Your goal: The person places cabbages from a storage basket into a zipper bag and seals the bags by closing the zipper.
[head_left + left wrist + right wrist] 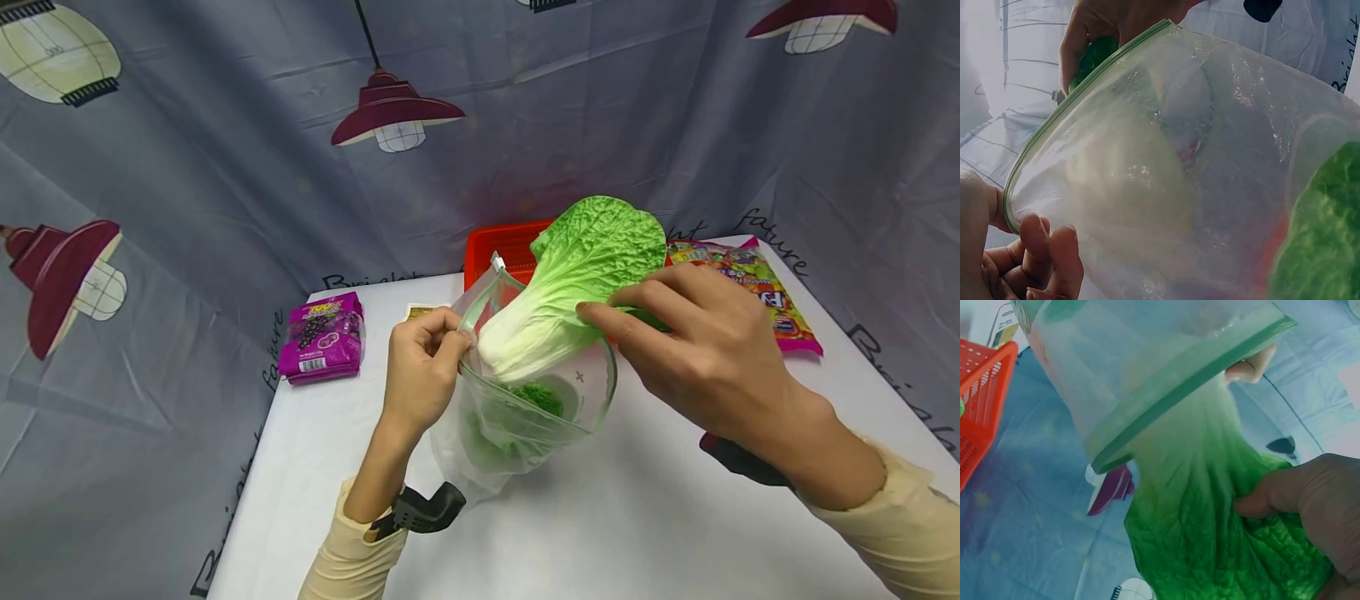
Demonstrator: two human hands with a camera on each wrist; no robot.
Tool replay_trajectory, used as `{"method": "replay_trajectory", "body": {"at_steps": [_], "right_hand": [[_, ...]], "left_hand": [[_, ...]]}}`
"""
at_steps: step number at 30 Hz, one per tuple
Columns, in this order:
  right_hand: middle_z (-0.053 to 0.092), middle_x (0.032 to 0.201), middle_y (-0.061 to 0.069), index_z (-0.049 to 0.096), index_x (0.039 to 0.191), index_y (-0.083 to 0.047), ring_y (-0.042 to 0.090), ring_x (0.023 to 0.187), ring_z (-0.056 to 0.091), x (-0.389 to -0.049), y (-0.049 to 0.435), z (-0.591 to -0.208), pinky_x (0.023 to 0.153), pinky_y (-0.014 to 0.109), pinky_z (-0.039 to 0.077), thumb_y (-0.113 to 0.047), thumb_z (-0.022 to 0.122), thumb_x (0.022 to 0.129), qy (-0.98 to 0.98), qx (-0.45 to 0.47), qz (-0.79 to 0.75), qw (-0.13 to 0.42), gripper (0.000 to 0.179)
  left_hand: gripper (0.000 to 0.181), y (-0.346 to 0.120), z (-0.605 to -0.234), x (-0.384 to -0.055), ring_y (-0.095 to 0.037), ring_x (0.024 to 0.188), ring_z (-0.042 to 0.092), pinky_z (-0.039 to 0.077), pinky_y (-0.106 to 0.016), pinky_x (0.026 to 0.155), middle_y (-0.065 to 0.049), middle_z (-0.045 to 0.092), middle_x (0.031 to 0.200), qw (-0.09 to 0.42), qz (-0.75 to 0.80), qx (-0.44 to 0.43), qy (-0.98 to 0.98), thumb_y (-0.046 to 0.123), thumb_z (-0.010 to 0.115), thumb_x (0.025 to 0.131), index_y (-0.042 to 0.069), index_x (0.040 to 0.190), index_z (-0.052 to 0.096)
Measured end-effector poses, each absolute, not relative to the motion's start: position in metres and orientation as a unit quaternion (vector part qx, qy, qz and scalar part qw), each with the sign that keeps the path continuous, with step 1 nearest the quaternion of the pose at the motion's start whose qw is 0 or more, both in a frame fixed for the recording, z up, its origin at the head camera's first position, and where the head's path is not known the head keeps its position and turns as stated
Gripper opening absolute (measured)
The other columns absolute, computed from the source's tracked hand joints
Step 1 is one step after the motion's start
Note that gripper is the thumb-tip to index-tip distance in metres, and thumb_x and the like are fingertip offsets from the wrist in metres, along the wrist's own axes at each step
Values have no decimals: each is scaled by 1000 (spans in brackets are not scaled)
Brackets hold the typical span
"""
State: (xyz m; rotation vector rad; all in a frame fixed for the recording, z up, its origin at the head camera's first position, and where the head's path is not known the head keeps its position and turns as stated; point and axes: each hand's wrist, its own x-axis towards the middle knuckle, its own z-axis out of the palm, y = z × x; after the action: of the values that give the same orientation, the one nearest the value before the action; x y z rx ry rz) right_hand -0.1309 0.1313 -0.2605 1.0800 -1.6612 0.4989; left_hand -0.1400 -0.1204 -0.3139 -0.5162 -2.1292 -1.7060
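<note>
My left hand (426, 358) pinches the rim of a clear zip bag (517, 425) with a green seal strip and a white slider. The bag's mouth gapes toward the right. My right hand (697, 350) holds a cabbage leaf (600, 250) by its side, thumb against the green part in the right wrist view. The leaf's white stem end dips inside the bag's mouth, while the frilly green top stands above it. More greens (536, 398) show inside the bag, lower down. In the left wrist view the pale stem shows blurred through the plastic.
A red basket (498, 242) stands behind the bag. On the left lies a purple packet (322, 337) with grapes printed on it; a colourful candy bag (757, 287) lies at the right. A small, partly hidden packet (422, 311) sits behind my left hand. Grey curtains surround the white table (660, 517).
</note>
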Motion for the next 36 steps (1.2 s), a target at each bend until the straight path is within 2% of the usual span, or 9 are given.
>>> {"method": "replay_trajectory", "body": {"at_steps": [6, 13, 18, 21, 24, 29, 33, 36], "right_hand": [[64, 79, 10, 75, 100, -7, 34, 63, 53, -131, 128, -265, 51, 44, 39, 4, 56, 85, -707, 461, 174, 507, 27], [65, 78, 8, 72, 105, -2, 26, 57, 50, -128, 109, -270, 46, 36, 43, 2, 48, 89, -728, 473, 161, 470, 29], [66, 82, 8, 69, 109, -1, 24, 60, 53, -127, 100, -275, 50, 33, 48, 0, 45, 89, -750, 483, 154, 425, 31], [67, 83, 6, 68, 112, -2, 22, 63, 54, -127, 98, -278, 52, 31, 50, 2, 53, 84, -760, 498, 161, 385, 31], [70, 89, 5, 68, 114, -3, 21, 69, 59, -129, 99, -282, 59, 32, 54, 4, 68, 77, -761, 522, 180, 342, 37], [72, 97, 3, 69, 113, -4, 18, 82, 66, -133, 106, -288, 71, 33, 57, 3, 80, 71, -752, 556, 229, 269, 43], [71, 102, 2, 69, 115, -5, 16, 93, 67, -134, 118, -290, 77, 34, 56, -8, 73, 86, -751, 565, 249, 236, 30], [70, 103, 2, 70, 113, -5, 15, 93, 67, -134, 128, -290, 79, 30, 55, -20, 61, 97, -739, 565, 274, 245, 24]], "left_hand": [[17, -118, -313, -140, -17, 44, 41, 32, -27, 40, -2, 48, 51, 176, -603, -188, -755, -2, 51, 81, 2, 66, 58], [16, -116, -315, -138, -15, 44, 40, 32, -26, 41, -2, 47, 51, 170, -612, -188, -749, -2, 52, 81, 2, 67, 58], [14, -114, -317, -139, -16, 45, 46, 39, -27, 43, -3, 51, 53, 156, -625, -198, -739, -2, 52, 81, 0, 69, 59], [14, -113, -317, -138, -18, 45, 50, 45, -34, 44, -4, 53, 54, 150, -630, -203, -734, -2, 52, 82, -1, 70, 59], [15, -113, -318, -138, -23, 45, 52, 46, -37, 43, -4, 53, 54, 150, -630, -205, -734, -3, 51, 83, 0, 69, 58], [17, -115, -319, -138, -26, 42, 47, 42, -29, 41, -4, 53, 53, 164, -629, -201, -732, -4, 51, 83, 0, 68, 58], [17, -117, -321, -138, -16, 41, 38, 36, -26, 40, -4, 52, 53, 192, -631, -188, -728, -5, 51, 83, -2, 68, 59], [18, -120, -323, -138, -11, 42, 33, 32, -24, 39, -5, 49, 52, 211, -639, -176, -719, -5, 50, 83, -3, 69, 60]]}}
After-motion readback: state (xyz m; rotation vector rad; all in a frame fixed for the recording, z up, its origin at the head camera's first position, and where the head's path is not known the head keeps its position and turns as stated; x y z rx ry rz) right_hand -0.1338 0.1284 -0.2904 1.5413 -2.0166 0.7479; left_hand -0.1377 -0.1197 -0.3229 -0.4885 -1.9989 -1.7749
